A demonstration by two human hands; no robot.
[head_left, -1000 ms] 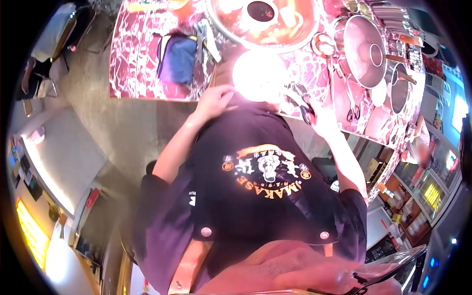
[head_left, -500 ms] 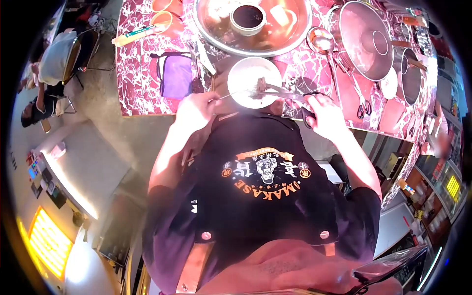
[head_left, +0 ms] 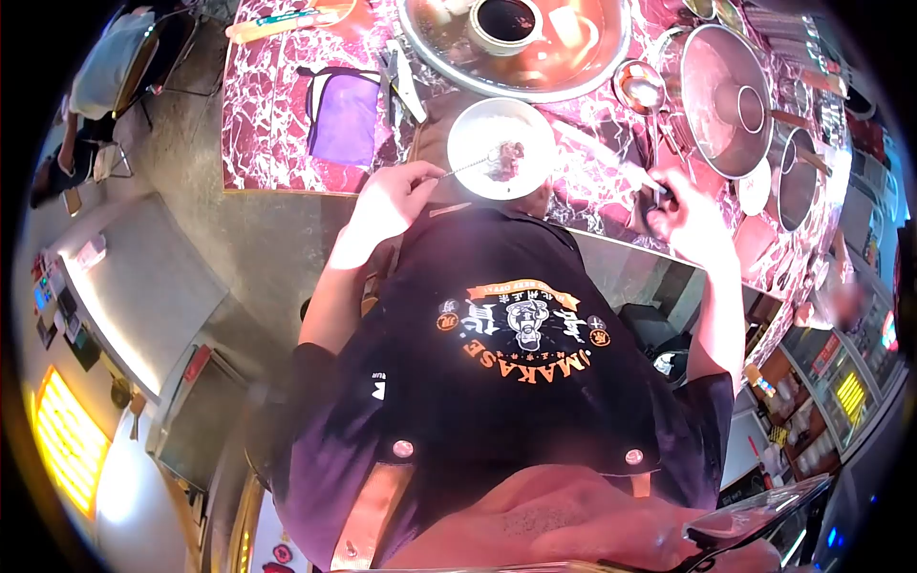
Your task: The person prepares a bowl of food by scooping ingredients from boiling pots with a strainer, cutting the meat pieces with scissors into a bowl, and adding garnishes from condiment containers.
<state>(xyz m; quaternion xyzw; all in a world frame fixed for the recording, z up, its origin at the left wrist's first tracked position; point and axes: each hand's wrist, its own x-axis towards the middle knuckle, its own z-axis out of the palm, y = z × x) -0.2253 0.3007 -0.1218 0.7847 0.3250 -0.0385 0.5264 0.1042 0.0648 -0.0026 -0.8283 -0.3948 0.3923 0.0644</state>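
My left hand [head_left: 394, 202] pinches a thin metal utensil with a twisted handle [head_left: 460, 170], whose far end reaches into a white bowl [head_left: 468, 129]. Inside that bowl lies a small heap of pinkish-brown food [head_left: 504, 160], which looks like meat. My right hand [head_left: 686, 218] is closed around the black handle of scissors [head_left: 659, 196], to the right of the bowl and over the table's near edge. Glare washes out the blades, which point up and left. The bowl stands near the table edge, in front of my dark apron.
A round pan of broth with a central well [head_left: 592, 72] stands beyond the bowl. To its right are a ladle [head_left: 638, 88], a ring-shaped metal pot [head_left: 721, 138] and a smaller pot [head_left: 795, 181]. A purple pouch [head_left: 344, 116] and a white-and-black tool [head_left: 406, 86] lie left.
My right hand has moved the scissors from over the bowl to the right. My left hand stays at the bowl with the utensil. The whole view has shifted slightly.
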